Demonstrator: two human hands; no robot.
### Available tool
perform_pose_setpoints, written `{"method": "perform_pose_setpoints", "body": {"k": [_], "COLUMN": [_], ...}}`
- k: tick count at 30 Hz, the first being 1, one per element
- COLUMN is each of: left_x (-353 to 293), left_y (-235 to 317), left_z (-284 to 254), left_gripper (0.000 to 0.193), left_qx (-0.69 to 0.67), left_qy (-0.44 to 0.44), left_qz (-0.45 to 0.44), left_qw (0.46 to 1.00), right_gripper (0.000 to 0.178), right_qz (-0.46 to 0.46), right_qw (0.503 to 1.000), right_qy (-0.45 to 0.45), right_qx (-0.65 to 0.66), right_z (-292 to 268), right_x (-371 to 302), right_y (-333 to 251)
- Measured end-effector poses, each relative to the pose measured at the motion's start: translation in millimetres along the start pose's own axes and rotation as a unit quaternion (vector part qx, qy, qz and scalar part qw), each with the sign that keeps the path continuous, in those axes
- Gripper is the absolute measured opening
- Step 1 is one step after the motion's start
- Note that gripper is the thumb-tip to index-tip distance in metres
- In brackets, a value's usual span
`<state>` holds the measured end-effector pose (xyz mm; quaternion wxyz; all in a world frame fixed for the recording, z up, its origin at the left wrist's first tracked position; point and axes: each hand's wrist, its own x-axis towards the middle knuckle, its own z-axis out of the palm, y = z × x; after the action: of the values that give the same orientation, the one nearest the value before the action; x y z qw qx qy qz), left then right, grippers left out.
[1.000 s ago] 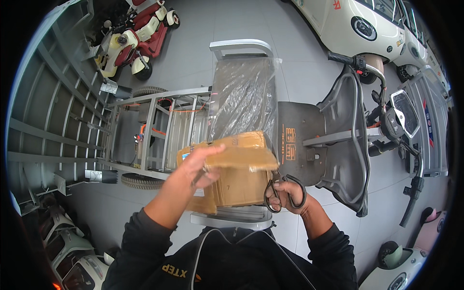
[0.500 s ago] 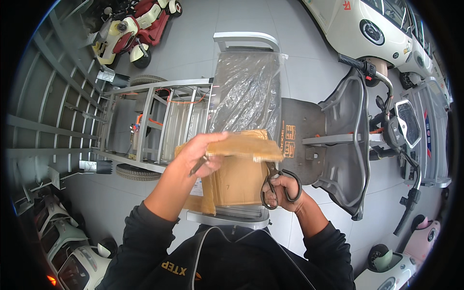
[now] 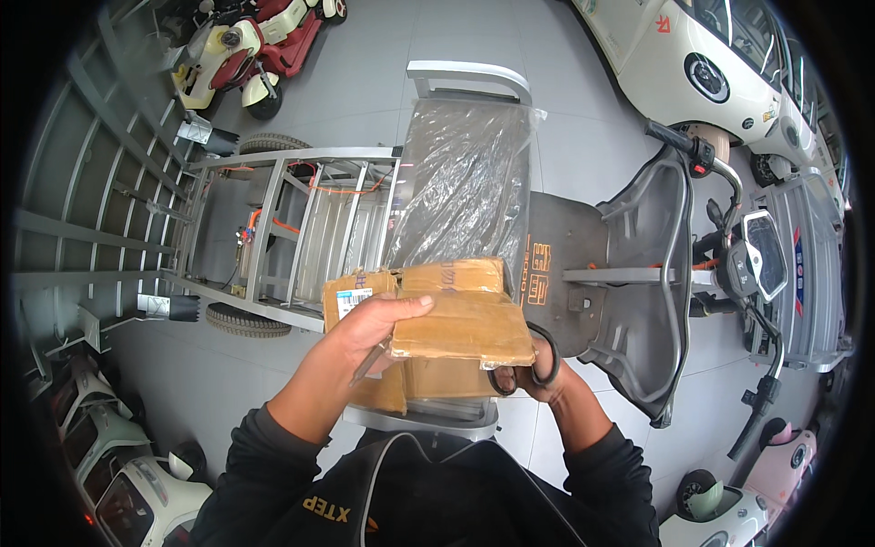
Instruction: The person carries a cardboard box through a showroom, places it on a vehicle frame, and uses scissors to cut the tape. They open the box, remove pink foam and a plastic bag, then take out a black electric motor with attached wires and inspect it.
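My left hand (image 3: 369, 330) grips a flat piece of brown cardboard (image 3: 460, 326) by its left edge, thumb on top. A thin dark stick-like thing (image 3: 366, 365) pokes out below that palm; its kind is unclear. My right hand (image 3: 551, 383) holds black-handled scissors (image 3: 546, 354) by the finger loops, close to the cardboard's right corner. Their blades are hidden behind the cardboard. Beneath lies an opened cardboard box (image 3: 447, 379) with a white and blue label on its left part, resting on the vehicle's seat.
The seat (image 3: 463, 173) is wrapped in clear plastic. A grey metal frame (image 3: 273, 237) with wheels stretches left, and handlebars (image 3: 738, 246) stand at the right beyond a dark footboard (image 3: 565, 273). White vehicles (image 3: 702, 73) and a red and cream scooter (image 3: 260, 55) stand farther off.
The cardboard in my left hand has tilted so its broad face shows, and it has come lower. The scissors have slipped partly behind it, their blades now out of sight.
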<state>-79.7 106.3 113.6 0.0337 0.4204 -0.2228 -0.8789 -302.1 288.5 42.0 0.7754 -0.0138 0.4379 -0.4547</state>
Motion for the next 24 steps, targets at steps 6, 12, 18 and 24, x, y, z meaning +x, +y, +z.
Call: {"method": "perform_pose_setpoints", "body": {"k": [6,12,18,24], "left_x": [-5.8,12.1,54.6,154.5], "left_y": [11.1,49.1,101.0,133.9], "left_z": [1.5,-16.7,-32.7,-70.2], "left_gripper": [0.047,0.028,0.02,0.033], "left_qx": [-0.035,-0.127,-0.163,-0.223], "left_qy": [0.005,-0.063,-0.04,0.012], "left_qz": [0.018,0.022,0.046,0.015], "left_qw": [0.999,0.99,0.985,0.975], "right_gripper": [0.026,0.03,0.037,0.028], "right_qz": [-0.032,0.017,-0.007,-0.072], "right_qw": [0.996,0.996,0.998,0.959], "right_qy": [0.06,0.044,-0.063,0.128], "right_qx": [-0.052,-0.081,-0.021,-0.241], "right_z": [-6.6,-6.9,-17.6,-45.6], "right_x": [7.2,2.8,2.1,-17.0], "right_y": [7.1,-16.1,-36.1,-44.6]}}
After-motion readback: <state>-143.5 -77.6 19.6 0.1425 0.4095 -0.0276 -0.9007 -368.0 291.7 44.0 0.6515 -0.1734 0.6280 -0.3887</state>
